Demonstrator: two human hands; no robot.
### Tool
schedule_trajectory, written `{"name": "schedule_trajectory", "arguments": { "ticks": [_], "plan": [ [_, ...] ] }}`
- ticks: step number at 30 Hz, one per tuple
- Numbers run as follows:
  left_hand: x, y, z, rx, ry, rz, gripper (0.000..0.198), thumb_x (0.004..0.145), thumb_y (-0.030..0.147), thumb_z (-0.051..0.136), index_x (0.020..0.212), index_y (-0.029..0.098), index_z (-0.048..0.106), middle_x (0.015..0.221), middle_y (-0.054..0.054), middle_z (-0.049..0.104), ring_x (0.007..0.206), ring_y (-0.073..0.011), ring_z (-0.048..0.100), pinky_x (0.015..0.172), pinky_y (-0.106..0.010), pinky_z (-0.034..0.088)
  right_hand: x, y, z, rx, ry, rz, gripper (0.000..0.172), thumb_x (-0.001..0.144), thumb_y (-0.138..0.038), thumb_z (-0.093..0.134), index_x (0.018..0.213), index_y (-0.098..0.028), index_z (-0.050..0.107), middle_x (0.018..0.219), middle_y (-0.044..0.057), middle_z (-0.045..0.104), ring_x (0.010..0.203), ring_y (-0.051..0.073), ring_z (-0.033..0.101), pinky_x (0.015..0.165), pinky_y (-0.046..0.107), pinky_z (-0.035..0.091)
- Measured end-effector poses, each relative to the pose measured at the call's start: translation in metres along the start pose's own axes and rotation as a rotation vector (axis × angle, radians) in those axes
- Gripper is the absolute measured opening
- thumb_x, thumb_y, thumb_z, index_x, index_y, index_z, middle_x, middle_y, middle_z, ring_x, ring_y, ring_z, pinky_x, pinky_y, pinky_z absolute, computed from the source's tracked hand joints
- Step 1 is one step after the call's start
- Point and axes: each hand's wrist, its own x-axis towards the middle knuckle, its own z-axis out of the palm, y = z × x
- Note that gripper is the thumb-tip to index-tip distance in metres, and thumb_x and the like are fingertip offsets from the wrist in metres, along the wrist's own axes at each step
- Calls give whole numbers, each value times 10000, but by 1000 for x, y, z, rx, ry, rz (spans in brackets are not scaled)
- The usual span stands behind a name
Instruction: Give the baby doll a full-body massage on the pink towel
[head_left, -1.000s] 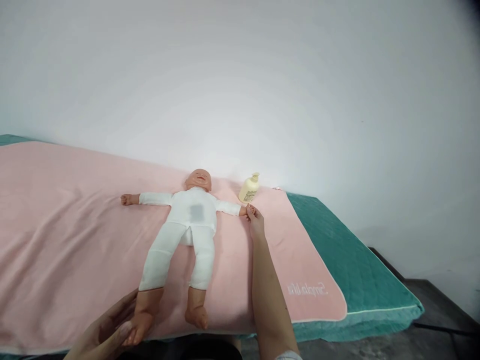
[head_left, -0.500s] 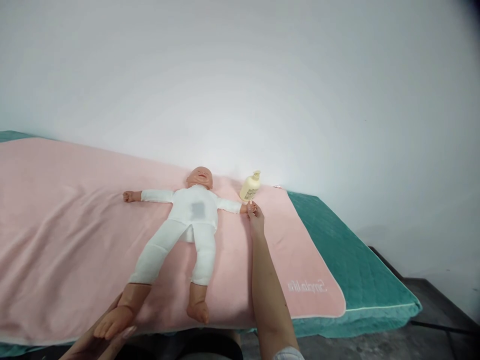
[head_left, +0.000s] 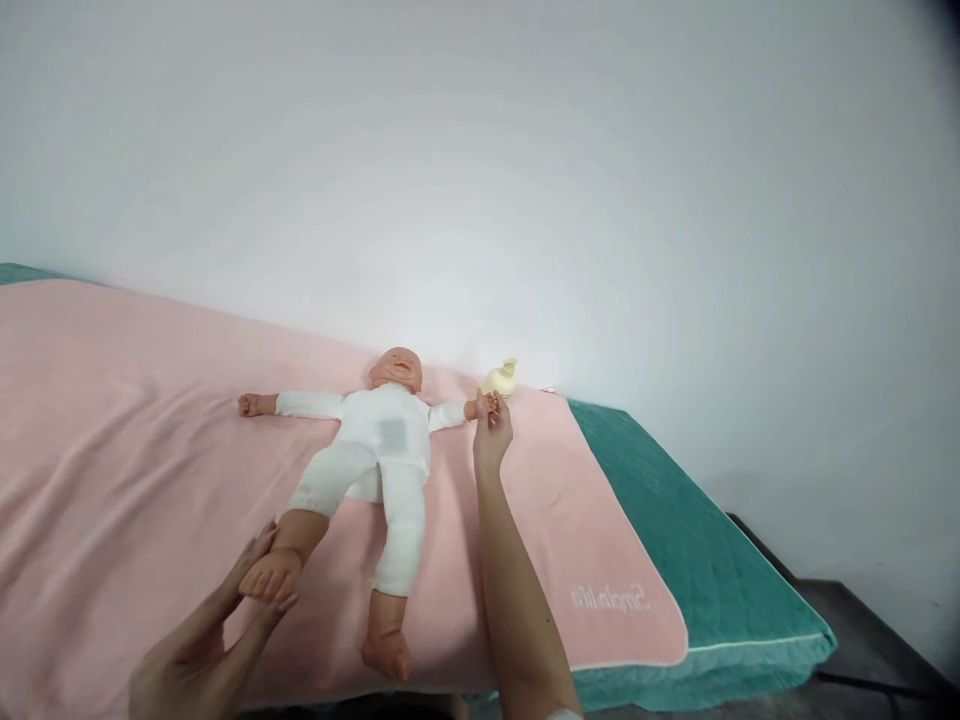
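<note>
A baby doll (head_left: 382,440) with a white cloth body lies on its back on a pink blanket (head_left: 180,480), head toward the wall. One foot, on the left side of the view, is raised with the knee bent, and my left hand (head_left: 217,625) has its fingers and thumb around it. My right hand (head_left: 493,428) pinches the doll's small hand on the right side, its arm stretched outward. Just behind that grip stands a cream pump bottle (head_left: 501,378), its lower part hidden by my fingers and the doll's hand.
Under the blanket is a green quilted mattress (head_left: 675,540), showing at the right and along the front edge. A white wall (head_left: 480,180) rises directly behind the bed. Dark floor (head_left: 870,640) shows at the lower right.
My left hand has moved up and away from me with the doll's foot, bending that leg further. My right hand and the doll's hand have shifted slightly inward and up, covering more of the bottle.
</note>
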Motion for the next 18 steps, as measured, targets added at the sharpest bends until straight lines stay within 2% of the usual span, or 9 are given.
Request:
{"name": "schedule_trajectory", "arguments": {
  "ticks": [3,6,9,12,15,18],
  "plan": [
    [20,22,18,-47,45,-45,508,662,521,755,1088,244,732,1164,-29,730,1174,-330,630,1107,-465,443,-8,-12,22,-30,-75,-133,431,871,-373,590,1234,-145,635,1256,139,656,1163,238,618,1008,404,491],
    [39,37,40,-187,29,-26,494,640,496,780,1050,223,735,1150,-50,735,1182,-322,626,1097,-450,456,-22,-19,38,-145,-158,-304,327,899,-315,559,1166,-166,678,1148,116,697,1095,220,635,989,398,503],
    [56,45,62,-280,2,-13,474,659,446,792,1064,207,732,1171,-68,727,1178,-316,630,1050,-436,500,-37,-19,43,-236,-317,-502,271,925,-255,520,1114,-213,711,1080,92,712,1041,203,640,970,379,513],
    [71,45,82,-302,-23,1,503,694,434,788,1127,188,717,1198,-93,713,1174,-313,632,1045,-448,495,-48,-15,41,-247,-510,-677,245,924,-236,543,1076,-254,735,1024,75,720,984,197,648,959,374,517],
    [84,43,96,-315,-77,1,507,724,438,775,1158,184,709,1207,-105,707,1184,-308,626,1035,-443,494,-52,-11,38,-239,-611,-741,222,901,-228,586,1047,-274,747,993,68,719,937,198,652,882,358,542],
    [89,43,101,-329,-100,23,489,734,443,762,1147,185,714,1201,-109,709,1189,-309,622,1016,-429,504,-52,-8,36,-256,-645,-710,225,869,-203,616,1025,-289,753,993,60,716,928,198,650,869,361,544]
  ]
}}
